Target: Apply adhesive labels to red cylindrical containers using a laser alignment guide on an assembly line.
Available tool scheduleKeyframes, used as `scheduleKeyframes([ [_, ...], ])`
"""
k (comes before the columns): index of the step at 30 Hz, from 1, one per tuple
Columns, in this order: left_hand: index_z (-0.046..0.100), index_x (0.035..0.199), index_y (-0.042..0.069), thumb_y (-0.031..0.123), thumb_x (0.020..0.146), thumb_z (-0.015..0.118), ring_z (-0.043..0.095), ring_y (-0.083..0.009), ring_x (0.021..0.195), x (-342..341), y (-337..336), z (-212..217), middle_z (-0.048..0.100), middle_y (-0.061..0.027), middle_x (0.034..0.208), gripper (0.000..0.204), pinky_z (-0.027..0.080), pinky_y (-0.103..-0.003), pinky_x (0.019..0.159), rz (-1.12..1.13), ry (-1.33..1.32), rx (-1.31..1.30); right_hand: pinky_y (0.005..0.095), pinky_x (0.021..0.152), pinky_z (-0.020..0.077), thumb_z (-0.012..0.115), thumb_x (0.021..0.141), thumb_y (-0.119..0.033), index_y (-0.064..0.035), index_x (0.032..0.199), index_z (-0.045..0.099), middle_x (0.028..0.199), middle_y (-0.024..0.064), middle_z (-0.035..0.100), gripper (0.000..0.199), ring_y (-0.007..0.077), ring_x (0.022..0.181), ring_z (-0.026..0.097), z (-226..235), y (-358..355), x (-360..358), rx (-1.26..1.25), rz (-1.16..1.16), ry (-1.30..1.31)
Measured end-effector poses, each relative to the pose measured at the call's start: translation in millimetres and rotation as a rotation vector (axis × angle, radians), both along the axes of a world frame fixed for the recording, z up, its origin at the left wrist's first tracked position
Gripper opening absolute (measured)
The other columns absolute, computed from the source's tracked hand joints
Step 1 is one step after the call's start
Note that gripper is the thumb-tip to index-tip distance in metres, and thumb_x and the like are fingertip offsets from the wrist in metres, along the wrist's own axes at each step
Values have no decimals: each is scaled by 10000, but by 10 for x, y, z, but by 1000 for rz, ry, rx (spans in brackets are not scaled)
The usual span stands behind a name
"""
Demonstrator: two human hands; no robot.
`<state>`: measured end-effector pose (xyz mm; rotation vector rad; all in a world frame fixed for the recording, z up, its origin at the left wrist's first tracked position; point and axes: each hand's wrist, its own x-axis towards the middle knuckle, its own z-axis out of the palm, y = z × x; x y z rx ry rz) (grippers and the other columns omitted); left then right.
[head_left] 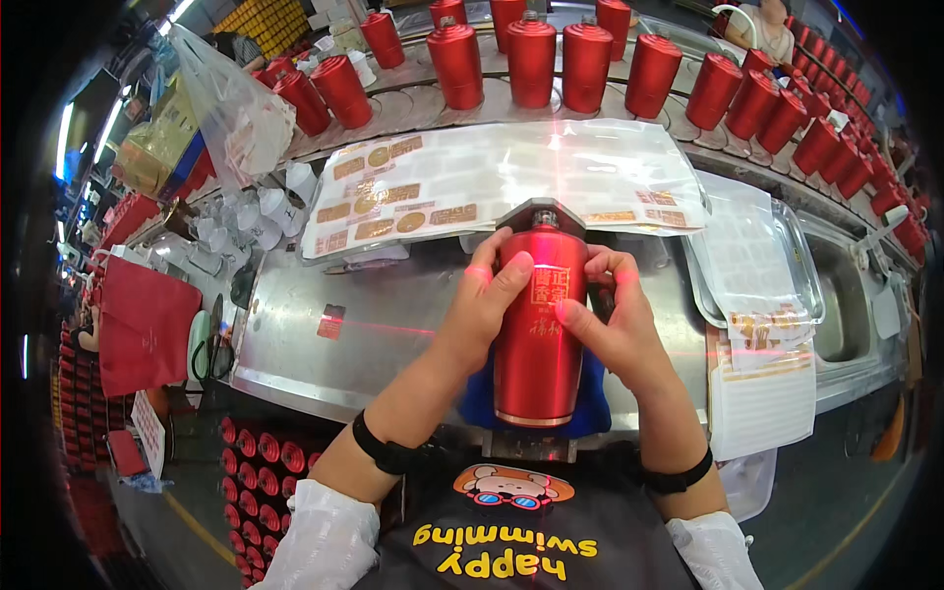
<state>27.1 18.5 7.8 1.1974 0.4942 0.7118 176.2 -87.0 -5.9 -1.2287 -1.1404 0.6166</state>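
Red bottle (pixel 538 329) lies between left hand (pixel 487 295) and right hand (pixel 612 320), seemingly pressed.

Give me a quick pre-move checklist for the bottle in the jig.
1. Left hand on red bottle: ok, thumb on the label.
2. Right hand on bottle: ok, fingers at the label's edge.
3. Bottle seated on blue cradle: ok.
4. Gold label on bottle: ok; fully flat, cannot tell.
5. Bottle top against grey stop: cannot tell.
6. Sticker sheet within reach: ok.
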Motion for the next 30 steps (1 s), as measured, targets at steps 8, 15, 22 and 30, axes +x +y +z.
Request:
scheduleKeyframes([
  [8, 130, 1477, -81, 340, 891, 685, 479, -204, 1213, -39, -89, 51, 461, -183, 1342, 910, 384, -321, 1033, -41, 41, 44, 374, 974, 408, 802, 760, -309, 13, 1207, 407, 1138, 132, 501, 678, 240, 1081, 487, 38, -13, -56, -57, -89, -65],
  [15, 114, 1483, -82, 332, 872, 704, 485, -210, 1212, -12, -92, 29, 467, -187, 1339, 944, 398, -325, 1025, -32, 49, 62, 352, 932, 437, 801, 760, -325, -4, 1172, 427, 1175, 133, 506, 642, 230, 1073, 495, 35, -38, -21, -83, -59, 10],
  [22, 91, 1484, -88, 331, 844, 714, 500, -260, 1228, -116, -162, -16, 461, -234, 1355, 986, 406, -358, 1025, 42, 175, 242, 366, 713, 527, 623, 856, -31, -16, 1149, 496, 930, 200, 679, 320, 335, 882, 678, 694, -96, 186, -60, -94, -379],
  [30, 65, 1491, -73, 330, 849, 694, 466, -292, 1267, -87, -202, -15, 441, -254, 1370, 986, 361, -382, 1060, 42, 209, 324, 447, 660, 464, 677, 797, -127, -54, 948, 546, 767, 159, 622, 213, 382, 758, 604, 1115, 522, 318, -32, 157, -1036],
])
